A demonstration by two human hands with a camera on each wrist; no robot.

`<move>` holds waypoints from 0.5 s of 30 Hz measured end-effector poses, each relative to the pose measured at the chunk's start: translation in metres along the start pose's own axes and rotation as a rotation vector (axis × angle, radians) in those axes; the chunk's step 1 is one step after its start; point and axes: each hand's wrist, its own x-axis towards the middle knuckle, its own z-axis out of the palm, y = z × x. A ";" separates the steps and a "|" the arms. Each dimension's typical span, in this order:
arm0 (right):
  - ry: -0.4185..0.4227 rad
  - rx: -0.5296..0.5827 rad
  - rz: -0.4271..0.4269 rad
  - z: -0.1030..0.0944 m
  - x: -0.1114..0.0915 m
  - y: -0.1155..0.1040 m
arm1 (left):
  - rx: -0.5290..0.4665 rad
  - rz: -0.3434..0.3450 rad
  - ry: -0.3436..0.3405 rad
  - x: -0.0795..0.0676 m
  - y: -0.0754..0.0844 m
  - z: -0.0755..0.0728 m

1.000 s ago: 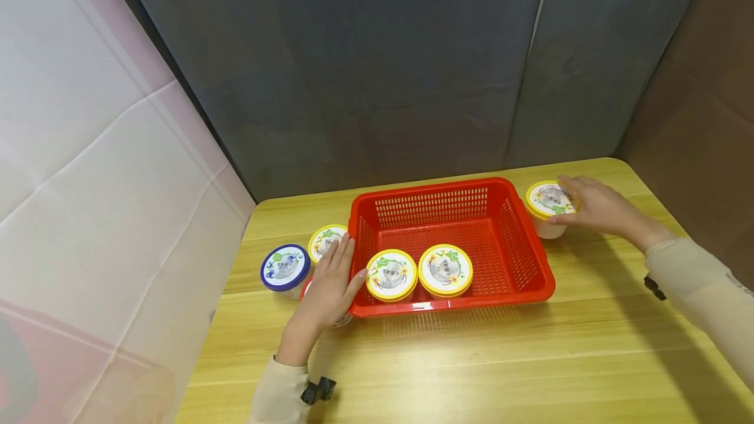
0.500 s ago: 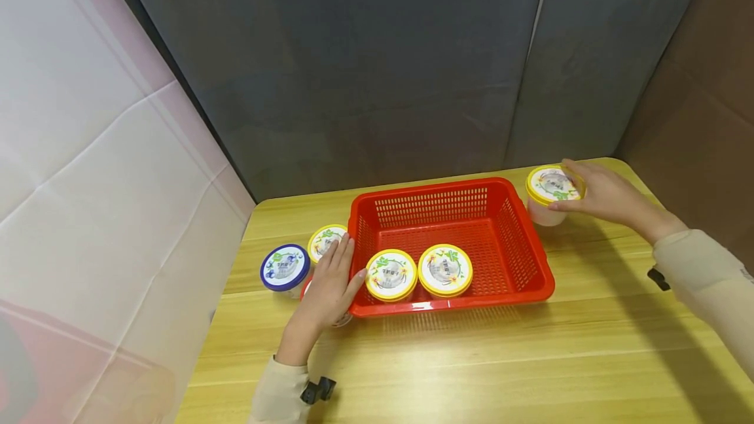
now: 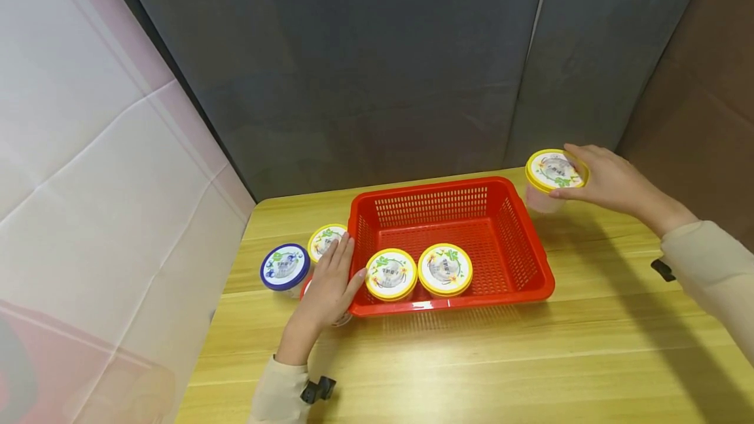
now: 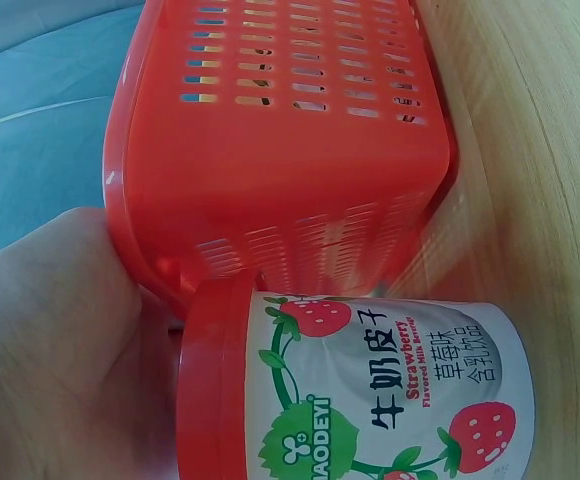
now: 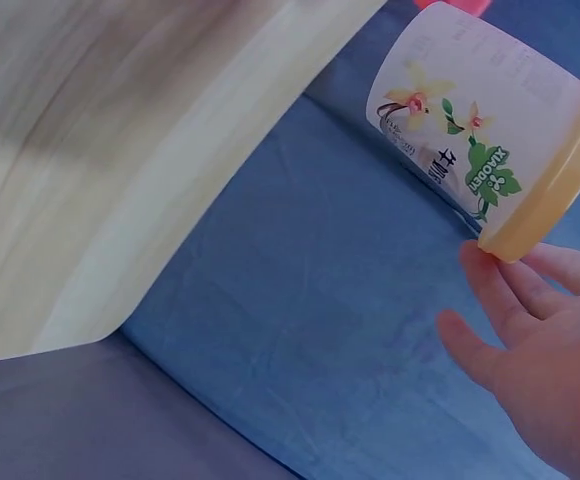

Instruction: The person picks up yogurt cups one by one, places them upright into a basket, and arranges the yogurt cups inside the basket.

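1. Streaky wood table [image 3: 471,365] against a dark wall [image 3: 353,84]
2. Tub [image 3: 556,170]: yellow lid, flowers on white side, held up near the right end of the basket [image 3: 495,300]
3. Right hand [image 3: 615,180] grips its lid, thumb and fingers apart
4. Left hand [image 3: 326,285], fingers straight, touches the basket's left rim

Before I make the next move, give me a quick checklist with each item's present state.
1. Right hand grips the held yellow-lidded tub at its lid: ok.
2. Held tub over the red basket: not ok, it is outside, beyond the basket's right end.
3. Held tub high enough to clear the rim: cannot tell.
4. Room inside: ok, bare basket floor shows behind and to the right of the two yellow-lidded tubs.
5. Left hand touching the basket's left rim: ok.
6. Left hand pressing firmly enough to steady it: cannot tell.
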 end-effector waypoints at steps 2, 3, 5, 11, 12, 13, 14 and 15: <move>0.011 0.005 -0.005 -0.002 0.000 -0.002 | 0.002 0.000 0.001 0.000 0.000 0.000; 0.016 0.007 -0.006 -0.003 0.000 -0.002 | 0.001 0.000 0.001 0.000 0.000 0.000; 0.025 0.011 -0.010 -0.004 0.000 -0.004 | 0.004 0.002 0.001 0.001 0.000 0.000; 0.016 0.030 -0.009 -0.005 0.003 -0.012 | 0.005 0.002 0.000 0.001 0.001 0.000; 0.012 0.032 -0.007 -0.005 0.003 -0.013 | 0.004 0.002 -0.001 0.001 0.000 0.000; 0.009 0.032 -0.007 -0.005 0.003 -0.015 | 0.001 0.000 -0.002 0.002 0.000 0.000; 0.006 0.030 -0.007 -0.004 0.003 -0.016 | 0.000 -0.002 -0.004 0.002 0.000 0.000; 0.005 0.025 -0.008 -0.004 0.003 -0.018 | 0.000 -0.001 -0.004 0.002 0.000 0.000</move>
